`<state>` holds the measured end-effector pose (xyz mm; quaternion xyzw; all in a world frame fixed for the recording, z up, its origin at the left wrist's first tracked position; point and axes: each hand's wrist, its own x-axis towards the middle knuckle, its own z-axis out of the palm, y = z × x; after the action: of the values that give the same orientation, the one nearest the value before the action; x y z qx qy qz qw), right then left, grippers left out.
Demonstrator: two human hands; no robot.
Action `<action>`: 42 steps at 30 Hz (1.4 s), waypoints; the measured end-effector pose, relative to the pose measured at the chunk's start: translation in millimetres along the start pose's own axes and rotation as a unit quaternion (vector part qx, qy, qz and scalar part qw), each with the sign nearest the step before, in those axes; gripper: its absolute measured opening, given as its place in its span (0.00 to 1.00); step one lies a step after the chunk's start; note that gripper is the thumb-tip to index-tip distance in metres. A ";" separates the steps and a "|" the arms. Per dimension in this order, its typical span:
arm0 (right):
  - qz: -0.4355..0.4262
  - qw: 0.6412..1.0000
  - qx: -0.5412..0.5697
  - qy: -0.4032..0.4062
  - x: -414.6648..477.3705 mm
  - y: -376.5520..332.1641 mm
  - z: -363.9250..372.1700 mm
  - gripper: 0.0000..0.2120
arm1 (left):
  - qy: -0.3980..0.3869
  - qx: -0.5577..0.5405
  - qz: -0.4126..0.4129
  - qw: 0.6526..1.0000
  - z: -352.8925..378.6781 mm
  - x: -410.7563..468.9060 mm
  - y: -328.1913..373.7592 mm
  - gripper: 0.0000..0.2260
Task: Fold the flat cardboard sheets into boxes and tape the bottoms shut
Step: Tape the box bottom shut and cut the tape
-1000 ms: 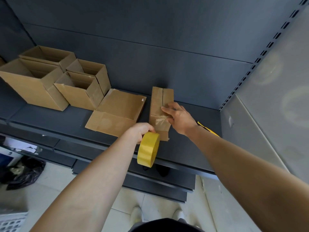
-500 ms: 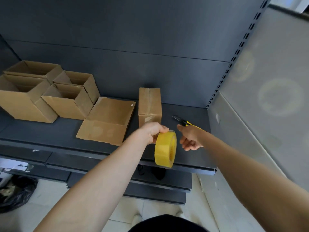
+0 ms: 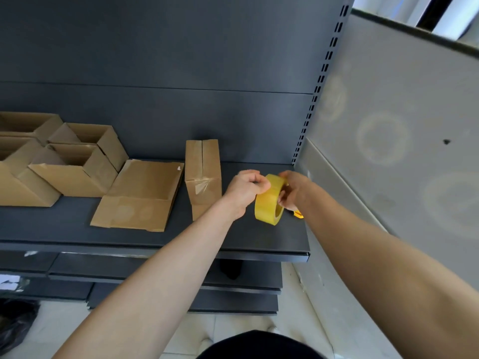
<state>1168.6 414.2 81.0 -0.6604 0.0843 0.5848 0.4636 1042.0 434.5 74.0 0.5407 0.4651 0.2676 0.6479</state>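
Observation:
A yellow roll of tape (image 3: 268, 202) hangs above the right part of the dark shelf (image 3: 246, 239). My left hand (image 3: 246, 187) grips its upper left rim. My right hand (image 3: 291, 190) pinches the roll's top right edge, fingers curled at its rim. To their left a folded cardboard box (image 3: 203, 174) stands with its taped bottom seam facing me. A flat cardboard sheet (image 3: 141, 195) lies beside that box. A yellow-handled tool (image 3: 298, 215) peeks out under my right wrist, mostly hidden.
Several open-topped cardboard boxes (image 3: 75, 161) crowd the shelf's left end. A grey side panel (image 3: 388, 151) and a perforated upright (image 3: 318, 86) close off the right. Lower shelves and a tiled floor lie below, with a black bag (image 3: 15, 325) at bottom left.
My right hand left the taped box, passed by the yellow-handled tool, and now touches the tape roll. My left hand carried the roll to the right, away from the box.

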 end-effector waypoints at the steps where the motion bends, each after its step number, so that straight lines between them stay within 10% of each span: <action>1: -0.008 1.000 0.003 -0.001 -0.8 -1.3 1.2 0.06 | -0.010 -0.019 -0.019 1.000 -0.2 -1.2 0.0 0.06; 11: -0.058 0.997 0.005 0.042 1.9 11.2 21.6 0.06 | 0.104 -0.098 -0.201 0.969 2.0 -4.2 -2.7 0.21; 18: -0.087 0.994 0.013 0.071 6.0 22.2 25.1 0.08 | 0.124 -0.078 -0.215 0.966 3.2 -8.9 -9.7 0.09; 22: -0.145 0.980 -0.077 0.116 12.4 29.5 27.4 0.14 | 0.145 -0.080 -0.229 0.959 1.4 -10.2 -19.3 0.23; 25: -0.231 0.936 -0.223 0.145 12.9 27.7 24.8 0.18 | 0.137 -0.040 -0.248 0.958 -8.5 -13.5 -26.6 0.34; 28: -0.249 0.859 -0.423 0.141 11.1 30.5 24.7 0.04 | 0.135 0.022 -0.193 0.972 -18.6 -13.2 -28.3 0.20; 33: -0.299 0.719 -0.610 0.149 25.3 58.5 27.3 0.14 | 0.233 -0.074 -0.130 0.961 -43.7 -9.9 -12.7 0.04; 42: -0.335 0.652 -0.667 0.135 24.1 20.4 63.6 0.15 | 0.303 -0.247 -0.195 0.899 -94.7 -9.1 -18.8 0.03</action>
<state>1118.4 458.5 57.3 -0.8468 -0.4936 0.1927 0.0460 950.7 464.4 60.7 0.1541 0.6541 0.3932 0.6275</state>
